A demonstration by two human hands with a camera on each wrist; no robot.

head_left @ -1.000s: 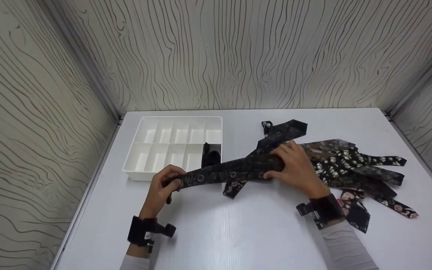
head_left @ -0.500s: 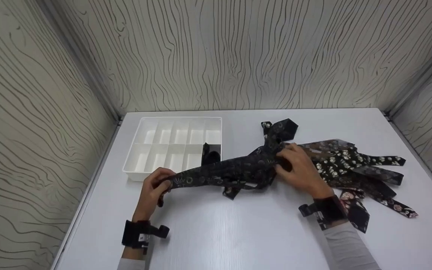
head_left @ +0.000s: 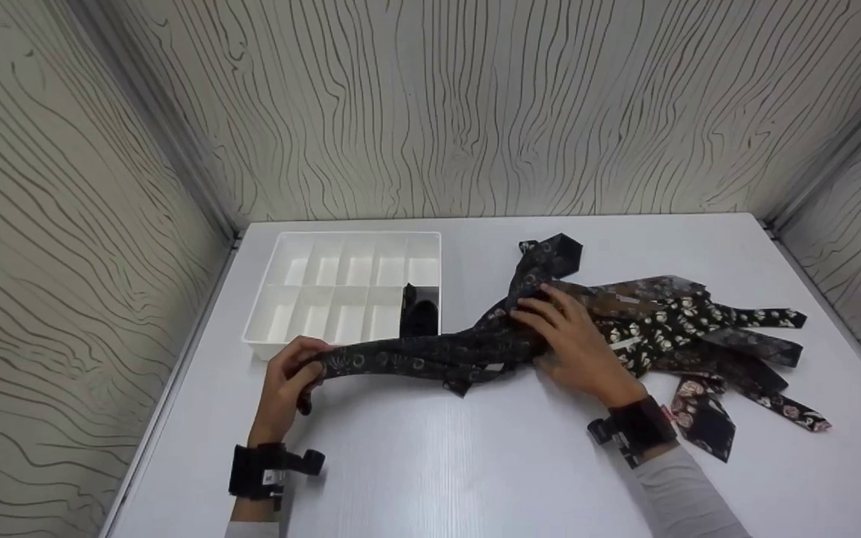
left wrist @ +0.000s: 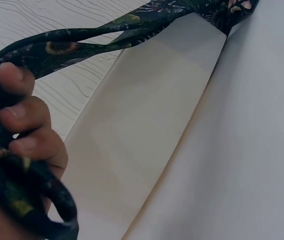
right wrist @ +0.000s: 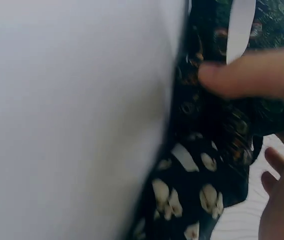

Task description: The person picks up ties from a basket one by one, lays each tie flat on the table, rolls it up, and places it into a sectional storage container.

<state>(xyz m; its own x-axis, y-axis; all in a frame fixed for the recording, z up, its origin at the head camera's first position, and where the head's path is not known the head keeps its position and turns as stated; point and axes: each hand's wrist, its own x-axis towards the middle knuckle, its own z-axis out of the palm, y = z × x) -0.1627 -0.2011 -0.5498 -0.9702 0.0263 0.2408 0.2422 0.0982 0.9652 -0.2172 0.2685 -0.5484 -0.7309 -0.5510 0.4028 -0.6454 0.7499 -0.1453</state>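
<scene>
My left hand [head_left: 281, 388] grips one end of a dark floral necktie [head_left: 389, 360] in front of the divided box. A folded length of it loops below the curled fingers [left wrist: 29, 117] in the left wrist view. From there the necktie runs right toward the pile of neckties. My right hand [head_left: 578, 350] lies over the pile's left part with its fingers spread. In the right wrist view the straight thumb [right wrist: 247, 75] lies across dark patterned cloth, and a black necktie with white flowers [right wrist: 212, 197] lies just beside it.
A white box [head_left: 341, 285] with several compartments stands at the back left; a black bundle [head_left: 421, 317] fills its front right one. More neckties fan out to the right, including a pink-flowered one [head_left: 703, 418]. Wood-patterned panels [head_left: 430, 112] enclose the white table [head_left: 438, 463].
My left hand has drawn the necktie's end left and slightly toward me. The right hand has moved off the held necktie's middle, its fingers spreading over the pile.
</scene>
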